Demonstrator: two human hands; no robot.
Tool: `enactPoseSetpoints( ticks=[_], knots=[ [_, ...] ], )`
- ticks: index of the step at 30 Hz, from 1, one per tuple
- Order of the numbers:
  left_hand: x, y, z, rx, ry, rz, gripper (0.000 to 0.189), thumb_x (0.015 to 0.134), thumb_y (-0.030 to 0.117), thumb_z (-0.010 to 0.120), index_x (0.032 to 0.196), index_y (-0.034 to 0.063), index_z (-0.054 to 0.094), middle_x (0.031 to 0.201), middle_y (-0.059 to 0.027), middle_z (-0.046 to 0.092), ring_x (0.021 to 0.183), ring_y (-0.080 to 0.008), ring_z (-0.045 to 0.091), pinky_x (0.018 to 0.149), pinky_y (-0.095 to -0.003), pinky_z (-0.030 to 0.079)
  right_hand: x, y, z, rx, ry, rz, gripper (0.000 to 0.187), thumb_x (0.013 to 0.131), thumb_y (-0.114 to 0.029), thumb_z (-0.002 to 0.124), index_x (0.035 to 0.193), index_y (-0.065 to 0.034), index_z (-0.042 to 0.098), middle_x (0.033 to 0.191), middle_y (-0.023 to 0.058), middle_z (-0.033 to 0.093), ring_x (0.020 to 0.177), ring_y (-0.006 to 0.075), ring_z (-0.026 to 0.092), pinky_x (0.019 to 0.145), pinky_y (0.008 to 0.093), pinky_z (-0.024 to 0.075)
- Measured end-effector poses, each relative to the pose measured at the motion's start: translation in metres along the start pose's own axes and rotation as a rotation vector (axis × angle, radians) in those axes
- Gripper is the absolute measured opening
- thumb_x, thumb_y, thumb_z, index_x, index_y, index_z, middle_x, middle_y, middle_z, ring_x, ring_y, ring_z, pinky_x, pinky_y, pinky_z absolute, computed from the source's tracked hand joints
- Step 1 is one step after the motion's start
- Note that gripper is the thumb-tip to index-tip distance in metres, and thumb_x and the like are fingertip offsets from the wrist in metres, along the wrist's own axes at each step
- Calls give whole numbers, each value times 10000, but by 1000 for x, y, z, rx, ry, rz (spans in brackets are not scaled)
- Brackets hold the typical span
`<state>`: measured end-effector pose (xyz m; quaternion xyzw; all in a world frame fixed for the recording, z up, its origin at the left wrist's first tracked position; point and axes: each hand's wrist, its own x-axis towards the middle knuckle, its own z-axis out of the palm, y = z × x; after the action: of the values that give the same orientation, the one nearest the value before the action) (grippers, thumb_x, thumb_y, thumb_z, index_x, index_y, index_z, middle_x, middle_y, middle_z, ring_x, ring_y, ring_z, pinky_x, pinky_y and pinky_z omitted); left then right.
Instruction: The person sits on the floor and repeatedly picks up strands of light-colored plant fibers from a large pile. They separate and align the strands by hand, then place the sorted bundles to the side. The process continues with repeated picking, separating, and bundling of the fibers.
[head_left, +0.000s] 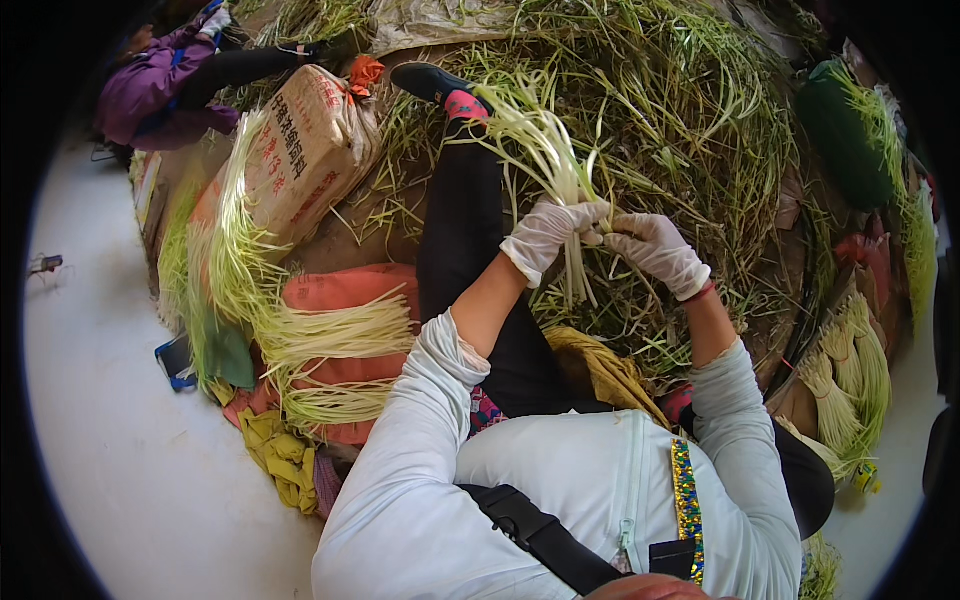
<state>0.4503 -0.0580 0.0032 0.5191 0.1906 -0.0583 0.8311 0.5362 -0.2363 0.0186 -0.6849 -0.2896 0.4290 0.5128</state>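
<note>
A bunch of pale green leafy stalks (559, 154) rises from my left hand (555, 229), which wears a whitish thin glove and is closed around it; the pale stalk ends hang below. My right hand (652, 244), gloved too, has its fingertips at the bunch's right side, on thin strands; how firmly they pinch is hard to see. Left of my leg, sorted pale stalks (345, 330) lie in rows on a red sack (337, 289). More long stalks (236, 217) drape over the side of a printed woven sack (315, 150).
Loose green leaves and stalks (675, 150) cover the ground ahead. Tied bundles (832, 375) lie at the right, below a dark green rolled sack (847, 135). A yellow cloth (600, 364) is between my legs. Another person in purple (157, 90) sits at the upper left.
</note>
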Motion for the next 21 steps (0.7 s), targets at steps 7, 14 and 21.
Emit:
enactPoseSetpoints(
  ticks=[7, 14, 21],
  knots=[
    [-1, 6, 7, 29, 88, 177, 176, 819, 145, 690, 926, 24, 621, 764, -15, 619, 579, -104, 572, 438, -228, 478, 18, 6, 15, 193, 260, -81, 256, 863, -173, 656, 1017, 31, 658, 849, 16, 665, 735, 53, 533, 668, 202, 443],
    [-3, 10, 0, -45, 234, 241, 184, 858, 171, 646, 911, -5, 633, 689, -19, 583, 522, -103, 554, 523, -231, 509, 2, 26, -18, -420, 656, -189, 168, 883, -157, 597, 922, -5, 659, 757, 66, 638, 635, 126, 558, 587, 267, 455],
    [-15, 50, -46, -306, 389, 255, 162, 835, 127, 626, 945, 24, 567, 616, -1, 518, 518, -101, 508, 716, -360, 544, -64, 97, -157, -1237, 695, 394, 279, 897, -266, 514, 876, -10, 625, 871, 191, 628, 819, 362, 613, 694, 432, 487]
  ],
)
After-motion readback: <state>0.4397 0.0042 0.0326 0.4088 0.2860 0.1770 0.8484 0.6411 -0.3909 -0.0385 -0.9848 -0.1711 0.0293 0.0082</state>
